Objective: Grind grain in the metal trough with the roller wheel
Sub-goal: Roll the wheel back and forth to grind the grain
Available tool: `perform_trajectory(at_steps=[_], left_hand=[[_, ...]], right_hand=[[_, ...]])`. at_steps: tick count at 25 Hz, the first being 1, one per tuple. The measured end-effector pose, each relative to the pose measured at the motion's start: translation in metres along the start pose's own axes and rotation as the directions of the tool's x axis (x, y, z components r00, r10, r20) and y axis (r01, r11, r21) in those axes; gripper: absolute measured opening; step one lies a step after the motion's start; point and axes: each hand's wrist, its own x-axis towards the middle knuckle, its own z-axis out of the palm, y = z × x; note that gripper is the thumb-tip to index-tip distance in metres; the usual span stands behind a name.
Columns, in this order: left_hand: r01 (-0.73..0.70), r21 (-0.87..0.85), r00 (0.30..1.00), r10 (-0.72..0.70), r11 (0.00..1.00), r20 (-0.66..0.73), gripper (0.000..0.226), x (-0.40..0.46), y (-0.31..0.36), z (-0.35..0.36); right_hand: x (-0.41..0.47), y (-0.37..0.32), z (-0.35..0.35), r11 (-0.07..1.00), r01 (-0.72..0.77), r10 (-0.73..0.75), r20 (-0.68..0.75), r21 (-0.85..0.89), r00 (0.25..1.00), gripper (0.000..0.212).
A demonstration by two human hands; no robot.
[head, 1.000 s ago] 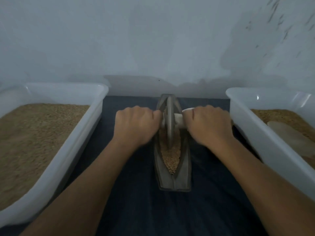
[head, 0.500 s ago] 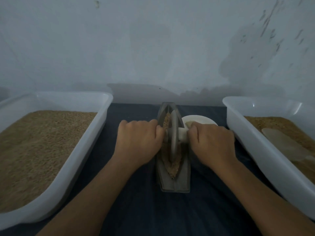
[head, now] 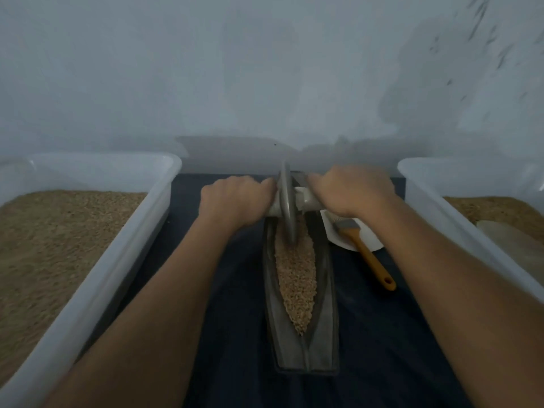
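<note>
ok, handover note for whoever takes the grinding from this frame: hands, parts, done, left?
Left hand and right hand each grip one end of the white axle, either side of the roller wheel.
Wheel sits upright at the far end of the metal trough.
Grain fills the channel, looks coarse; how far it is ground cannot be told.
Orange-handled brush lies partly on the white plate, right of the trough.
Left: roll the wheel back toward the near end, probably more passes.

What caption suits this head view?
Both hands grip the roller wheel at the grain-filled metal trough's far end.
</note>
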Motion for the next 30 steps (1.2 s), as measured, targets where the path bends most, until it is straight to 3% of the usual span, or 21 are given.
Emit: perform_trajectory(at_steps=[3,6,9,11,14,16,18,20,22,24,26,28,30], left_hand=[[-0.106,0.127,0.967,0.132,0.986,-0.216,0.023,-0.043,0.007,0.011],[-0.104,0.043,0.931,0.112,0.994,-0.346,0.032,-0.090,0.011,0.011],[-0.105,0.111,0.912,0.140,0.988,-0.386,0.043,-0.135,0.010,0.019],[-0.125,0.005,0.891,0.115,0.992,-0.439,0.040,-0.151,0.009,0.018],[-0.141,-0.091,0.881,0.083,0.986,-0.465,0.040,-0.144,0.008,0.015],[-0.105,-0.045,0.908,0.077,0.993,-0.411,0.044,-0.117,0.007,0.012],[-0.108,0.102,0.938,0.135,0.989,-0.318,0.055,-0.079,0.009,0.009],[-0.051,0.076,0.983,0.064,0.996,-0.171,0.075,-0.039,0.007,0.001],[0.021,-0.020,0.998,-0.022,1.000,-0.065,0.076,-0.005,0.005,-0.005],[-0.006,0.003,1.000,0.006,1.000,0.004,0.067,0.012,0.005,-0.008],[-0.001,0.014,1.000,0.001,1.000,0.001,0.060,0.015,0.007,-0.009],[0.041,-0.020,0.998,-0.042,0.999,-0.047,0.065,0.005,0.007,-0.008],[-0.035,0.098,0.992,0.046,0.995,-0.115,0.057,-0.021,0.008,-0.003]], right_hand=[[-0.045,-0.008,0.013,0.995,0.010,-0.035,-0.273,-0.095,0.961,0.057],[-0.102,-0.015,0.017,0.994,0.083,-0.106,-0.526,-0.067,0.844,0.044],[-0.137,-0.019,0.017,0.983,0.161,-0.182,-0.596,-0.089,0.782,0.042],[-0.142,-0.020,0.017,0.979,0.170,-0.203,-0.623,-0.113,0.756,0.039],[-0.131,-0.023,0.012,0.985,0.159,-0.169,-0.588,-0.070,0.791,0.045],[-0.114,-0.019,0.013,0.991,0.133,-0.121,-0.528,-0.016,0.841,0.047],[-0.082,-0.012,0.015,0.996,0.050,-0.075,-0.389,-0.072,0.918,0.050],[-0.044,-0.004,0.013,0.993,-0.005,-0.018,-0.191,-0.117,0.981,0.053],[-0.010,0.002,0.006,0.996,0.004,-0.005,-0.007,-0.088,1.000,0.046],[0.009,0.004,0.003,0.997,0.060,-0.054,0.090,-0.055,0.994,0.024],[0.011,0.007,0.005,0.998,0.047,-0.044,0.100,-0.031,0.994,0.013],[-0.003,0.004,0.006,1.000,-0.015,0.015,0.033,-0.019,0.999,0.035],[-0.032,-0.004,0.014,0.999,-0.026,0.021,-0.171,-0.026,0.985,0.057]])
